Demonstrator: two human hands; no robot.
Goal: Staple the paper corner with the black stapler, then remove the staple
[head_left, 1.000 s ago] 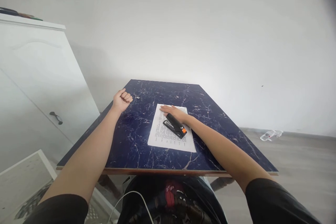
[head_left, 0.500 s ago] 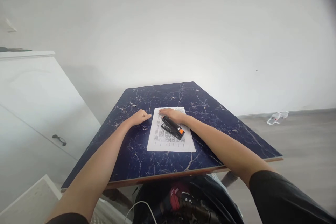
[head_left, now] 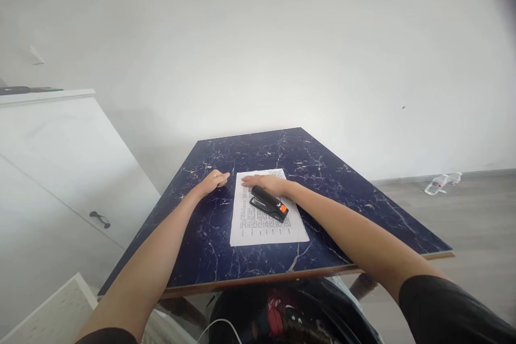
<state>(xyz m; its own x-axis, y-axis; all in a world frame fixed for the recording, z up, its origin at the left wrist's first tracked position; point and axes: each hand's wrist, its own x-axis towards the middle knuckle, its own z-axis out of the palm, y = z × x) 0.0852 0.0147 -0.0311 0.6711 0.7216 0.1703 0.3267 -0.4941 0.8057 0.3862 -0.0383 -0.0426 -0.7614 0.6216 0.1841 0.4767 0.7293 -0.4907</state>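
Note:
Printed paper sheets (head_left: 262, 234) lie flat on the dark blue marbled table (head_left: 209, 258). On top of them rests a black stapler (head_left: 269, 204) with an orange patch at its near end, set at a slant. My right hand (head_left: 266, 183) lies flat over the upper part of the paper, fingers stretched toward its left edge, just beyond the stapler. To the left of the paper, my left hand (head_left: 213, 183) rests on the table with its fingers curled in, apart from the sheets. Nothing shows in its grip.
A white cabinet (head_left: 52, 172) with a dark handle stands at the left. The pale wall (head_left: 258, 43) rises behind the table. Clear plastic items (head_left: 439, 184) lie on the floor at the right. A white cable (head_left: 221, 320) loops near my lap.
The view has shifted slightly, so the table appears a little lower. My right fingers are a bit more spread on the paper, and my left hand has turned slightly, still curled.

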